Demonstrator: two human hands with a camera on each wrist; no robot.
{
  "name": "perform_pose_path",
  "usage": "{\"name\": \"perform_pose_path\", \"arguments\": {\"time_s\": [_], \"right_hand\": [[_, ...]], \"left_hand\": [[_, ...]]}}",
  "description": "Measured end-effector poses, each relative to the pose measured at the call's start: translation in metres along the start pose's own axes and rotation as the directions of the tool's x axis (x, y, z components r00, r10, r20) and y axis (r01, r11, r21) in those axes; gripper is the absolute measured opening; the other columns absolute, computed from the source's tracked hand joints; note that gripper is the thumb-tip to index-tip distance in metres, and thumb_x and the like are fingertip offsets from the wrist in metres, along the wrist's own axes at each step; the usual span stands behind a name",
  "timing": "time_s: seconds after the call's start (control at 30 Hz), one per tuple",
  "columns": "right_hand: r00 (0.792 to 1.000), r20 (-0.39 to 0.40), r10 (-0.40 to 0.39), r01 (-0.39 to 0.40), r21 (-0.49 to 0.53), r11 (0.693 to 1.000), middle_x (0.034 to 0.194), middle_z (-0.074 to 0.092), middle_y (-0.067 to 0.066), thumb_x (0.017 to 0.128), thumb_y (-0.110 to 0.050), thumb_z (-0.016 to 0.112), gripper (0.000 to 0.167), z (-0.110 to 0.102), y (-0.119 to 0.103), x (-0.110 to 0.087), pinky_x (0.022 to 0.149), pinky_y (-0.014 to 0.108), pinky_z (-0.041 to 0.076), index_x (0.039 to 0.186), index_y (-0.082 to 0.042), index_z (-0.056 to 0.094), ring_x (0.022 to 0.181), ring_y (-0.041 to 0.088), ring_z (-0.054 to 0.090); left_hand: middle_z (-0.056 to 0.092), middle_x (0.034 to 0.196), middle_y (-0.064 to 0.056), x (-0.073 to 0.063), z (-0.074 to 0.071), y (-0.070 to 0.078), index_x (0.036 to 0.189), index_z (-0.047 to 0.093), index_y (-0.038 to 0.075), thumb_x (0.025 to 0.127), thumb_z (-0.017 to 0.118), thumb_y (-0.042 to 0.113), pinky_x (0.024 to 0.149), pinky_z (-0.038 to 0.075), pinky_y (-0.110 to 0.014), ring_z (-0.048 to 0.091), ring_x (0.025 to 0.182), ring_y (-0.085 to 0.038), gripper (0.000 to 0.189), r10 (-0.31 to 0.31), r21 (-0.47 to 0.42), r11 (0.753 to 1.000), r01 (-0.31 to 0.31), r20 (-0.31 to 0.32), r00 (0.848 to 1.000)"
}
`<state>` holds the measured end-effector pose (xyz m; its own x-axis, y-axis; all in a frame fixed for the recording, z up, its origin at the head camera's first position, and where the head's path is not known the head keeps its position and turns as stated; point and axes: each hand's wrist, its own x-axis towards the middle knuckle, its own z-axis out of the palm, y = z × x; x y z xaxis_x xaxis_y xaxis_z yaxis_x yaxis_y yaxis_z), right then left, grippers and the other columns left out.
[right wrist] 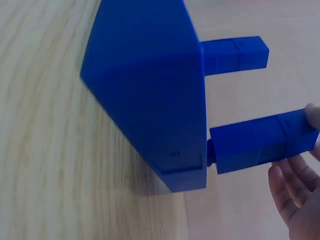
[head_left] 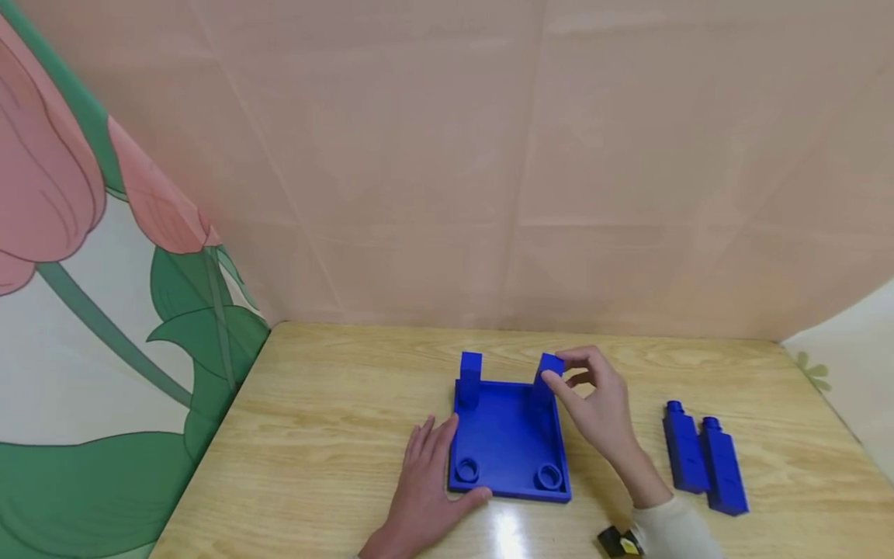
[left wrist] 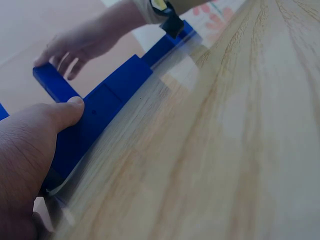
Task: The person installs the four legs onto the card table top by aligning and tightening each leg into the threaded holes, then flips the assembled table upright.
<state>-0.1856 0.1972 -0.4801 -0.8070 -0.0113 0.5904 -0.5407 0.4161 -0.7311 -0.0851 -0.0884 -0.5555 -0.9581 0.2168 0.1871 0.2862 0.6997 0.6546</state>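
A blue square tray (head_left: 513, 442) with a raised rim lies on the table, with two round sockets in its near corners. My left hand (head_left: 433, 485) holds its near left corner, thumb on the front wall and fingers along the left side. One blue post (head_left: 471, 380) stands upright in the far left corner. At the far right corner, my right hand (head_left: 597, 400) pinches a second blue post (head_left: 548, 380) near its top between thumb and fingers. In the right wrist view, part of the peg of this held post (right wrist: 260, 142) shows between its body and the tray.
Two more blue posts (head_left: 684, 450) with round pegs lie side by side on the wooden table (head_left: 335, 435), right of the tray. A pink-beige cloth (head_left: 447, 155) hangs behind the table. Flower-printed cloth (head_left: 84, 349) hangs on the left.
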Motion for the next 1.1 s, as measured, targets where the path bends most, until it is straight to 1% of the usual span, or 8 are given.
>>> {"name": "perform_pose_path", "arguments": {"time_s": [0.1, 0.23, 0.4, 0.5, 0.6, 0.77, 0.97, 1.1], "right_hand": [[0.999, -0.006, -0.038, 0.038, 0.038, 0.999, 0.111, 0.076, 0.014, 0.092, 0.013, 0.079, 0.031, -0.003, 0.002, 0.000, 0.079, 0.011, 0.057, 0.120, 0.003, 0.074, 0.097, 0.001, 0.068], [0.999, 0.014, -0.043, 0.041, 0.081, 0.996, 0.111, 0.076, 0.016, 0.093, 0.015, 0.075, 0.033, -0.007, 0.005, 0.002, 0.084, 0.011, 0.057, 0.124, 0.003, 0.074, 0.096, 0.002, 0.069], [0.992, 0.104, -0.076, 0.073, 0.033, 0.997, 0.113, 0.074, 0.010, 0.096, 0.012, 0.074, 0.045, -0.011, 0.006, 0.004, 0.089, 0.013, 0.055, 0.139, -0.003, 0.074, 0.096, 0.003, 0.065], [0.988, 0.128, -0.085, 0.086, -0.001, 0.996, 0.114, 0.074, 0.007, 0.098, 0.009, 0.073, 0.046, -0.012, 0.005, 0.005, 0.090, 0.015, 0.053, 0.141, -0.007, 0.075, 0.095, 0.004, 0.063], [0.991, 0.114, -0.068, 0.069, -0.008, 0.998, 0.116, 0.073, 0.006, 0.097, 0.008, 0.076, 0.045, -0.010, 0.006, 0.005, 0.090, 0.016, 0.053, 0.139, -0.008, 0.076, 0.097, 0.006, 0.063], [0.998, 0.054, -0.012, 0.014, -0.047, 0.999, 0.122, 0.076, 0.010, 0.093, 0.006, 0.083, 0.039, -0.004, 0.007, 0.004, 0.092, 0.016, 0.051, 0.130, -0.001, 0.075, 0.106, 0.002, 0.062], [1.000, 0.006, 0.015, -0.014, -0.135, 0.991, 0.111, 0.078, 0.009, 0.090, 0.001, 0.090, 0.033, -0.002, 0.004, 0.002, 0.093, 0.012, 0.049, 0.119, -0.002, 0.075, 0.101, 0.002, 0.064], [1.000, 0.005, 0.001, -0.001, -0.124, 0.992, 0.111, 0.078, 0.009, 0.092, 0.002, 0.087, 0.029, -0.004, 0.004, 0.002, 0.092, 0.011, 0.051, 0.119, -0.002, 0.076, 0.099, 0.007, 0.067]], "left_hand": [[0.047, 0.173, -0.008, 0.000, 0.000, 0.000, 0.175, 0.035, 0.019, 0.091, 0.073, 0.079, 0.136, 0.019, -0.063, 0.028, 0.166, -0.041, 0.110, -0.003, -0.001, 1.000, 0.003, 0.004, 1.000], [0.048, 0.172, -0.008, 0.001, 0.001, 0.000, 0.175, 0.035, 0.018, 0.091, 0.073, 0.078, 0.136, 0.020, -0.063, 0.029, 0.166, -0.041, 0.110, 0.003, 0.002, 1.000, -0.003, -0.001, 1.000], [0.048, 0.172, -0.008, 0.001, 0.000, 0.001, 0.174, 0.036, 0.018, 0.091, 0.073, 0.079, 0.136, 0.020, -0.063, 0.029, 0.166, -0.041, 0.110, 0.003, 0.002, 1.000, -0.003, -0.003, 1.000], [0.047, 0.173, -0.007, 0.001, 0.000, 0.002, 0.175, 0.035, 0.019, 0.091, 0.074, 0.078, 0.137, 0.018, -0.062, 0.027, 0.167, -0.040, 0.110, -0.006, -0.005, 1.000, 0.006, 0.004, 1.000], [0.048, 0.173, -0.008, 0.001, -0.001, 0.002, 0.174, 0.036, 0.018, 0.091, 0.074, 0.077, 0.137, 0.019, -0.062, 0.028, 0.166, -0.040, 0.109, -0.001, 0.000, 1.000, 0.001, -0.003, 1.000], [0.049, 0.171, -0.009, 0.001, 0.000, 0.002, 0.174, 0.037, 0.017, 0.091, 0.075, 0.077, 0.135, 0.022, -0.064, 0.031, 0.165, -0.042, 0.109, 0.009, 0.011, 1.000, -0.009, -0.013, 1.000], [0.047, 0.173, -0.008, 0.002, -0.001, 0.003, 0.175, 0.035, 0.019, 0.091, 0.075, 0.077, 0.137, 0.018, -0.062, 0.027, 0.167, -0.040, 0.110, -0.013, -0.010, 1.000, 0.013, 0.010, 1.000], [0.046, 0.174, -0.008, 0.001, -0.001, 0.002, 0.175, 0.035, 0.019, 0.090, 0.075, 0.077, 0.137, 0.017, -0.062, 0.026, 0.167, -0.040, 0.110, -0.023, -0.018, 1.000, 0.023, 0.018, 1.000]]}}
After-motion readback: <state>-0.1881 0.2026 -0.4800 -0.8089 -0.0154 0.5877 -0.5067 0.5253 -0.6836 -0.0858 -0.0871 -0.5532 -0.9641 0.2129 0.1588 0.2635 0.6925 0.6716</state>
